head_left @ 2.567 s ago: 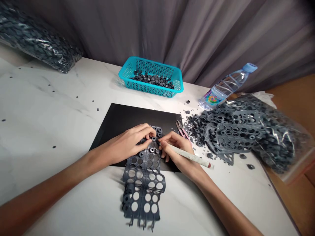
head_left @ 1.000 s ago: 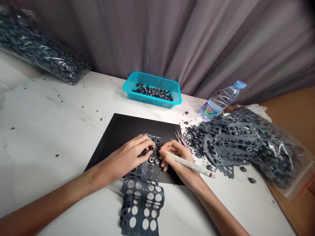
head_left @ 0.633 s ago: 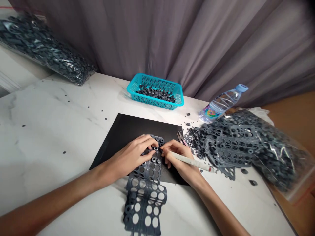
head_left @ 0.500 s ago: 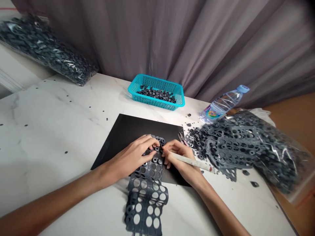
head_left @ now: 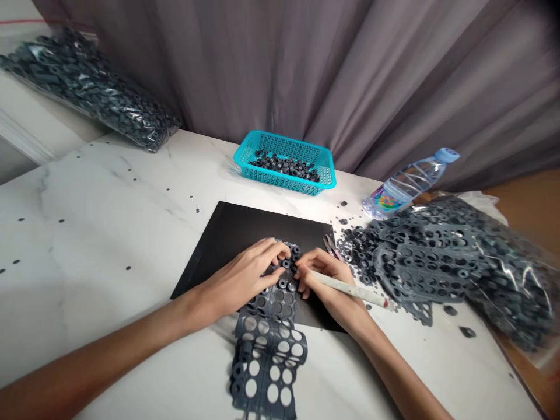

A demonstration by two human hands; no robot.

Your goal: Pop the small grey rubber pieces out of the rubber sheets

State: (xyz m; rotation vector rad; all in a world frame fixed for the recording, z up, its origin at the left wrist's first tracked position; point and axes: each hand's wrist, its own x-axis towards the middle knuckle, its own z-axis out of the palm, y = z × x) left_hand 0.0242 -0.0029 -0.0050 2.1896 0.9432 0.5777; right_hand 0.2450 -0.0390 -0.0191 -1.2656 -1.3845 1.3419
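Observation:
A dark grey perforated rubber sheet (head_left: 263,382) with rows of round holes and some small rings still in it runs from the black mat (head_left: 249,219) toward me, curling over the near edge. My left hand (head_left: 245,271) presses on its far end, fingers curled and thumb apart from the index finger, beside a small rubber ring (head_left: 286,264). Pinched in my right hand (head_left: 326,274) is a slim white pen-shaped tool (head_left: 354,289), its back end marked red. The tool's tip is hidden by my fingers, close to the rings at the sheet's right edge.
A turquoise basket (head_left: 284,182) behind the mat holds small dark rubber pieces. Snips (head_left: 330,246) lie by the mat's right edge. Farther right are loose bits, punched sheets (head_left: 424,265), a plastic bag and a leaning water bottle (head_left: 406,184). Another filled bag (head_left: 100,93) lies back left.
The whole view has shifted slightly, so things appear a little farther right. Both hands keep nearly the same pose over the sheet, and the tool stays in my right hand.

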